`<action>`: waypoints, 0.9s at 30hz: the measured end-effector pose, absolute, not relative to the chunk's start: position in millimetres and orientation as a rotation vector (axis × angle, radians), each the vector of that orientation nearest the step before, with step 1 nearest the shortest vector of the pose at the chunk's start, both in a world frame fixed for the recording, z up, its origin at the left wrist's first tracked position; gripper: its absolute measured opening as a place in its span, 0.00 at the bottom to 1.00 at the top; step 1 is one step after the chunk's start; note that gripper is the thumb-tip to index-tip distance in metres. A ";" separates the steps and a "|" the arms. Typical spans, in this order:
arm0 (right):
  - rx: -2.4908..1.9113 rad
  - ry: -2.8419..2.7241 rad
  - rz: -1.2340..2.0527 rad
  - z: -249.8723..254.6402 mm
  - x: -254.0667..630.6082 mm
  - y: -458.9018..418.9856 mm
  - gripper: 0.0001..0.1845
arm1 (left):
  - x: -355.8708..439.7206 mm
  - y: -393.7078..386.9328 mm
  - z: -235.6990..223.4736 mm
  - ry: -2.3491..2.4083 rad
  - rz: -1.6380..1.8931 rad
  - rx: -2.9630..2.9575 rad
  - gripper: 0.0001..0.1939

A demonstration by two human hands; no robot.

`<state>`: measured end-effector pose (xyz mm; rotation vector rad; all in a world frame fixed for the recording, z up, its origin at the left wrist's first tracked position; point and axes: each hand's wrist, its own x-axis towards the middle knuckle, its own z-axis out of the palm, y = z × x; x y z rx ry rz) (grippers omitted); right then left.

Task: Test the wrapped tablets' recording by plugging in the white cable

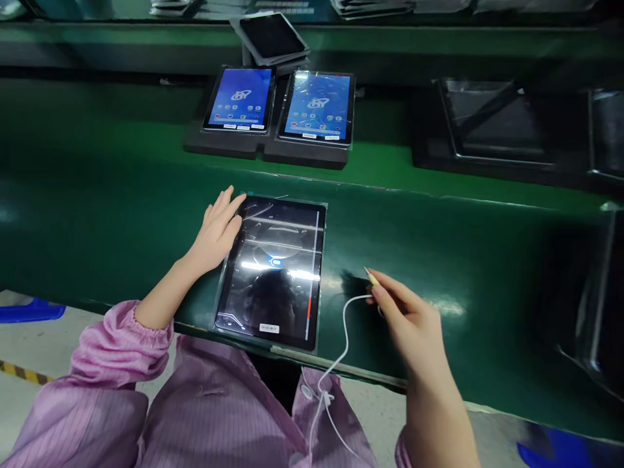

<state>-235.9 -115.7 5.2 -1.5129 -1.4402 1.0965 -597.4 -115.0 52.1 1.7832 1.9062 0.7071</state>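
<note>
A dark tablet (pixel 275 273) in a clear film lies on the green bench (pixel 439 260) in front of me, its glossy screen showing reflections. My left hand (pixel 218 231) rests flat against the tablet's upper left edge, fingers stretched out. To the right of the tablet, my right hand (pixel 407 318) pinches a thin stylus-like tip (pixel 371 276) joined to a white cable (pixel 344 331) that hangs down over the bench edge toward my pink coat.
Two lit tablets, one (pixel 238 99) beside the other (pixel 318 106), stand on black foam trays (pixel 266 149) farther back, with a dark tablet (pixel 272 36) propped behind them. Black trays (pixel 487 123) sit at the right. Blue objects (pixel 29 311) lie on the floor.
</note>
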 end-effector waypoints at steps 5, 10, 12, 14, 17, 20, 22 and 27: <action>-1.349 -1.633 1.096 17.6 -261.3 -43.7 0.21 | -607.3 -120.8 32.3 1.777 0.886 1.626 0.31; -1.212 -1.861 1.022 14.0 -292.0 5.7 0.20 | -614.0 -128.7 22.2 1.722 0.923 1.568 0.34; -1.205 -1.877 1.028 13.1 -298.3 11.7 0.19 | -616.4 -132.2 21.2 1.711 0.910 1.569 0.35; -1.199 -1.906 1.031 13.7 -301.9 12.9 0.17 | -618.4 -135.5 21.5 1.706 0.889 1.599 0.35; -1.182 -1.943 1.019 15.9 -305.2 12.0 0.16 | -621.0 -139.0 23.2 1.720 0.858 1.694 0.35; -1.176 -1.956 1.002 17.1 -308.1 12.1 0.16 | -623.7 -140.7 24.0 1.724 0.831 1.768 0.34; -1.172 -1.973 1.005 17.5 -309.7 13.1 0.16 | -624.9 -141.4 24.3 1.719 0.818 1.777 0.33; -1.101 -2.026 1.075 18.7 -311.9 19.5 0.17 | -626.4 -143.6 28.4 1.698 0.784 1.774 0.33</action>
